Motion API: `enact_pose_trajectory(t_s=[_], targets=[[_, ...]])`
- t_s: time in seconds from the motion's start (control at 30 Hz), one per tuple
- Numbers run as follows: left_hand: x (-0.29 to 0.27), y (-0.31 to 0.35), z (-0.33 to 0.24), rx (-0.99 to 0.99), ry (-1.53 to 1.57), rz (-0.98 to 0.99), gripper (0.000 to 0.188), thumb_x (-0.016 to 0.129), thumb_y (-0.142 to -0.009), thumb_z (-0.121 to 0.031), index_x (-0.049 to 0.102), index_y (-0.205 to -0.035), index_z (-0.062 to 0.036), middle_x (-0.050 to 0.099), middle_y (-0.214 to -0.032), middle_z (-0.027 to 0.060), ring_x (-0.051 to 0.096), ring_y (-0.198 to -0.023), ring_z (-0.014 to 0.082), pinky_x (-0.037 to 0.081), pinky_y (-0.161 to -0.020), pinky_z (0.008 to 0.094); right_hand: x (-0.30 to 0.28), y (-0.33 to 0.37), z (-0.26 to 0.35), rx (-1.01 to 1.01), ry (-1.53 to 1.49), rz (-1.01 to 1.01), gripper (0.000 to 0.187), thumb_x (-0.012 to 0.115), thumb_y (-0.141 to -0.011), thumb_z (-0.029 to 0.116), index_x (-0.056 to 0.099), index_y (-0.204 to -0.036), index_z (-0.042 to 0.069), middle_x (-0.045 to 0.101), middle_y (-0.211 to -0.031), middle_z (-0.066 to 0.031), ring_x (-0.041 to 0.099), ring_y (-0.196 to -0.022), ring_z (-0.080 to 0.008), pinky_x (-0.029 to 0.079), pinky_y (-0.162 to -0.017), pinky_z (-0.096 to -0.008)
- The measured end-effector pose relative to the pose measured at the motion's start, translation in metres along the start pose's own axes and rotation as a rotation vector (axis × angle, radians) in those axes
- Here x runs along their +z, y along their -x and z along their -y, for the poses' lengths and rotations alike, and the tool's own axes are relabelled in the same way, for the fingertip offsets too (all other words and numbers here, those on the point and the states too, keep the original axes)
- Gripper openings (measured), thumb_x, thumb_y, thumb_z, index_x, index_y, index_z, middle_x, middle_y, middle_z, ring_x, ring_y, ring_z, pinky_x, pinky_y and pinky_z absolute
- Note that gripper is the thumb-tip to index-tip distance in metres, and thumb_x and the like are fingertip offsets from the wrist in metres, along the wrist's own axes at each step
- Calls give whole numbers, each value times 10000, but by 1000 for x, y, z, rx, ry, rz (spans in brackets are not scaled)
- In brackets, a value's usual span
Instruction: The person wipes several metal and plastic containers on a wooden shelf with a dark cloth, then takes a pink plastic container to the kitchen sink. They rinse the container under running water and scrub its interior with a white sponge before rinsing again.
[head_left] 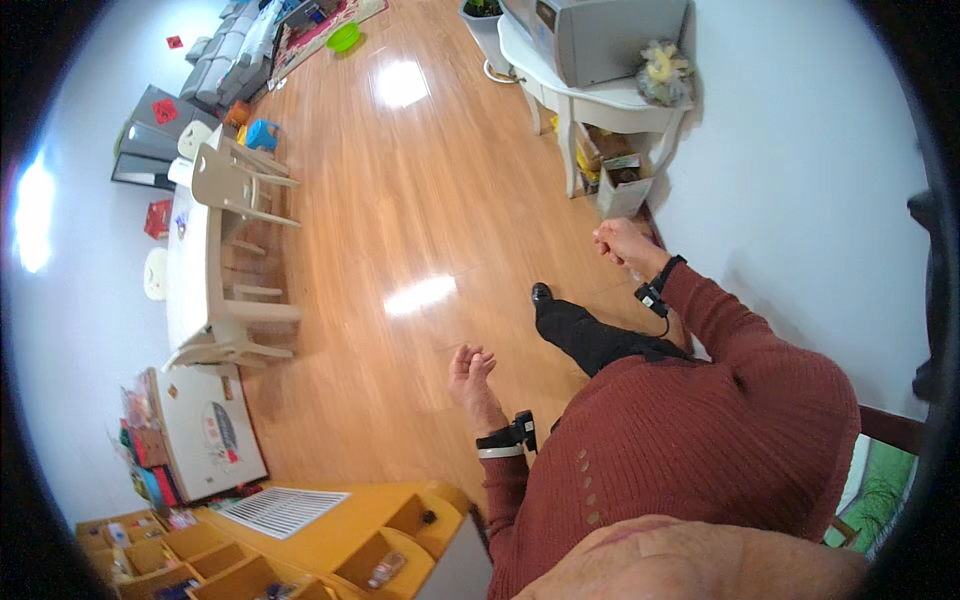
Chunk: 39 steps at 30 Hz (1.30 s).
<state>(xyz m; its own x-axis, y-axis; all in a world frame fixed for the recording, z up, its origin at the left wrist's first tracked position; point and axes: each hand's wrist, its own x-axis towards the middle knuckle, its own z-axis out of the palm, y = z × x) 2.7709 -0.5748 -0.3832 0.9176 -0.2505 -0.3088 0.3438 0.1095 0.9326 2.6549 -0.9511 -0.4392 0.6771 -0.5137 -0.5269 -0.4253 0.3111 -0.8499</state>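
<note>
My left hand [472, 380] hangs over the wooden floor in front of me. Its fingers are half curled and slightly apart, with nothing visible in them. Further forward, my right hand [625, 243] is loosely closed near the right wall, and I see nothing held in it. Below that hand, a cardboard box [625, 180] stands under a white side table [625, 108]. Each wrist wears a black strap with a small device; a cable hangs from the right device [651, 298]. One black shoe [541, 292] shows on the floor.
A white dining table [190, 270] with chairs [222, 180] lines the left wall. At the lower left stands an orange-yellow cabinet [330, 535] with open compartments, beside a white panel [208, 432]. A grey sofa [225, 60], green basin [343, 38] and blue stool [262, 134] lie beyond.
</note>
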Motion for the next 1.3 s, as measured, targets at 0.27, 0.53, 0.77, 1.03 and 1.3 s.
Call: enact_pose_trajectory(t_s=[0.27,0.53,0.77,1.03,1.3], targets=[[80,-204,-69,-144,-147,120,444,672,-962,-134,534,-1333,67,648,-1173,181,678,-993,253,575,-842,367,56,-139,110,-27,-35,13,253,561,-993,209,592,-805,42,597,-647,-30,485,-445,-107,350,-394,-271],[207,-371,-87,-179,-151,379,416,613,-999,-130,523,-1343,85,635,-1185,153,658,-1008,222,559,-867,342,54,-180,161,35,-125,-32,240,554,-1010,199,608,-834,45,596,-663,-18,482,-449,-85,346,-406,-253],[337,-501,-45,-325,-164,730,484,608,-987,-110,456,-1419,46,595,-1228,143,625,-1062,227,550,-870,344,29,-181,173,20,-296,-324,239,546,-1030,201,613,-899,13,580,-709,-29,450,-459,-73,348,-411,-235],[488,-622,30,-488,-305,984,622,614,-989,-148,347,-1517,42,498,-1419,187,547,-1237,294,508,-981,438,54,-202,215,246,-421,-721,186,551,-1025,180,625,-951,26,591,-719,-21,454,-483,-64,337,-416,-245],[569,-625,106,-841,-200,1012,514,534,-1036,-166,373,-1486,23,529,-1378,184,554,-1183,313,453,-1028,500,81,-212,245,330,-510,-955,206,549,-1034,184,615,-925,23,584,-709,-28,450,-459,-68,332,-395,-248]])
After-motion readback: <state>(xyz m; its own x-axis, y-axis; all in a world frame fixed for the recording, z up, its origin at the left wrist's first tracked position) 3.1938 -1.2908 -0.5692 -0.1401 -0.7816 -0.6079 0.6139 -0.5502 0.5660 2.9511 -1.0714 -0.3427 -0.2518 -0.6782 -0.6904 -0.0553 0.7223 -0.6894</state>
